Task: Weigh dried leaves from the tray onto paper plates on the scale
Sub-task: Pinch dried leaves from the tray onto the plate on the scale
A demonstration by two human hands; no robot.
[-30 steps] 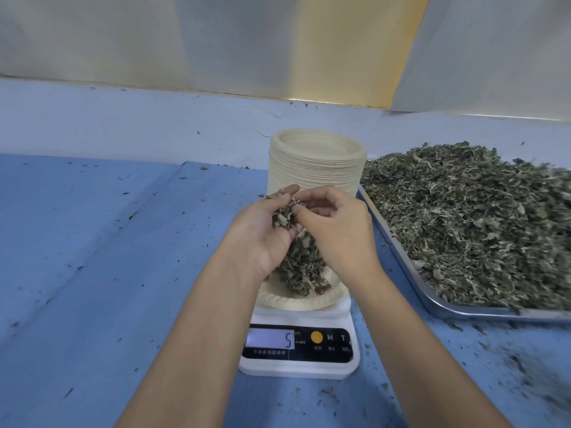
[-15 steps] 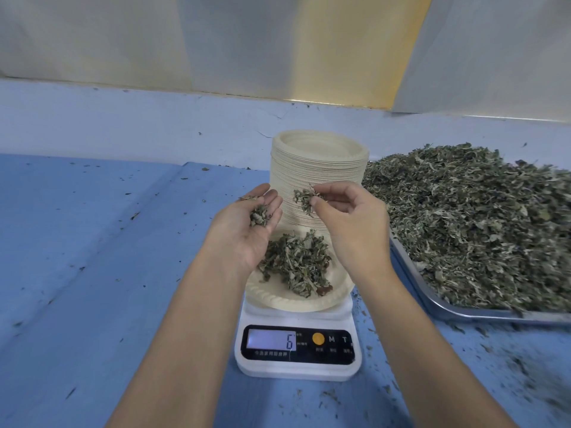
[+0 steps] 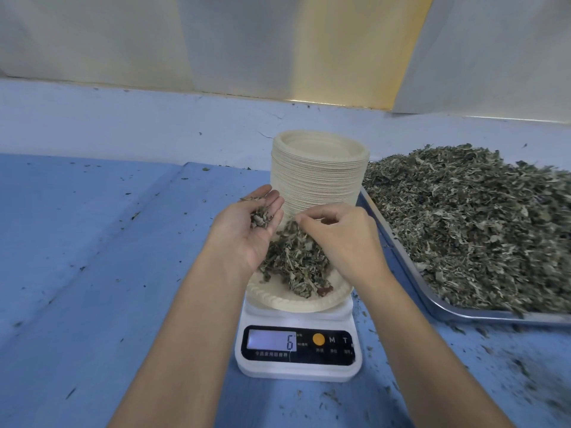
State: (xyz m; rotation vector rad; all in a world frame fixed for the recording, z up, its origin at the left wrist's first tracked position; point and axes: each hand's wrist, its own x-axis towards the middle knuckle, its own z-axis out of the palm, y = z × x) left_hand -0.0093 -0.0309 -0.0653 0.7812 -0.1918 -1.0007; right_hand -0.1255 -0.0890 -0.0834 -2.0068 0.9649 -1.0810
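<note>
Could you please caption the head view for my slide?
Left hand cups dried leaves; right hand pinches some above the plate; scale reads 6.

paper plate on scale | dried leaves heaped on it | reads 6 | tray right, full

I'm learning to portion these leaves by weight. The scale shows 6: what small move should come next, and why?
Probably let the right hand release its pinch onto the pile, then read the display. It is pinched, seemingly on a few leaves, just above the pile on the paper plate; the scale reads 6, and the left hand cups spare leaves for topping up.
</note>
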